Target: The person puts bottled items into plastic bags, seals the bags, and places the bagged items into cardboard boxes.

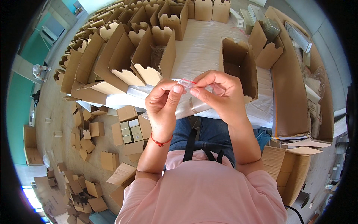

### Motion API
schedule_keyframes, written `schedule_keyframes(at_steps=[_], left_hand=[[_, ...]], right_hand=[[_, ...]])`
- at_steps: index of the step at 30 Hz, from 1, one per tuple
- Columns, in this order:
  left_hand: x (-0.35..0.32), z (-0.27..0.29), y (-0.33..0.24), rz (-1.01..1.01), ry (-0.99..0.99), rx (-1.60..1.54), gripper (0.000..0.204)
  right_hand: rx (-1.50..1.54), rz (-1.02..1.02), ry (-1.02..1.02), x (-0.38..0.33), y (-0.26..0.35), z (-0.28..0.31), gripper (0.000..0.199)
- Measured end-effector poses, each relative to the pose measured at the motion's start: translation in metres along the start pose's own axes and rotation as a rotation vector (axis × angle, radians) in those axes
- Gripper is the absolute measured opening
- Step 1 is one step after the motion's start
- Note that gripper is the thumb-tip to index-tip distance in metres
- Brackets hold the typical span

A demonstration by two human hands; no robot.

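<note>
Between my two hands, in front of my chest, is a small clear zip bag (186,83) with a red strip along its top edge. My left hand (164,99) pinches its left side between thumb and fingers. The thumb and forefinger of my right hand (220,91) close on the red strip at its right end. What lies inside the bag is too small to make out. Below the hands, at the table's near edge, a clear plastic sheet or larger bag (192,107) lies partly hidden. An open cardboard box (238,61) stands just beyond my right hand.
Open cardboard boxes (153,56) crowd the white-covered table (195,41) on the left and far side. A long carton (292,104) with packages inside stands at the right. Small boxes (87,143) lie scattered on the floor at left, near a carton of small packs (130,130).
</note>
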State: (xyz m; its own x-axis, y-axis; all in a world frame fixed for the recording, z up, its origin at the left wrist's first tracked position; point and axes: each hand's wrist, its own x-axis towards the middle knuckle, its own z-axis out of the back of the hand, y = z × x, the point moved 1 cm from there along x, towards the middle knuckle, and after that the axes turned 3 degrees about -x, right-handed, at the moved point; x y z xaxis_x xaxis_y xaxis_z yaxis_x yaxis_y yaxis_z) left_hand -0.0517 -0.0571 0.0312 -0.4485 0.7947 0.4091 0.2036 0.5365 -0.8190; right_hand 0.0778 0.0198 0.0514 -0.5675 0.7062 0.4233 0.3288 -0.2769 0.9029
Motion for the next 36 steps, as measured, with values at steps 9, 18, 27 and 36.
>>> schedule_keyframes(at_steps=[9,18,27,36], left_hand=[[0.002,-0.004,0.005,-0.089,-0.038,0.09,0.009],[-0.001,-0.002,0.004,-0.07,-0.012,0.058,0.006],[0.0,-0.006,0.007,-0.114,-0.022,0.068,0.008],[-0.005,-0.006,0.006,-0.167,-0.012,0.174,0.006]], right_hand=[[0.059,-0.002,-0.063,-0.003,-0.004,-0.001,0.008],[0.014,0.076,-0.102,-0.005,-0.006,-0.005,0.007],[-0.018,0.068,-0.085,-0.008,-0.004,-0.003,0.012],[-0.013,0.098,-0.104,-0.011,-0.002,-0.008,0.014]])
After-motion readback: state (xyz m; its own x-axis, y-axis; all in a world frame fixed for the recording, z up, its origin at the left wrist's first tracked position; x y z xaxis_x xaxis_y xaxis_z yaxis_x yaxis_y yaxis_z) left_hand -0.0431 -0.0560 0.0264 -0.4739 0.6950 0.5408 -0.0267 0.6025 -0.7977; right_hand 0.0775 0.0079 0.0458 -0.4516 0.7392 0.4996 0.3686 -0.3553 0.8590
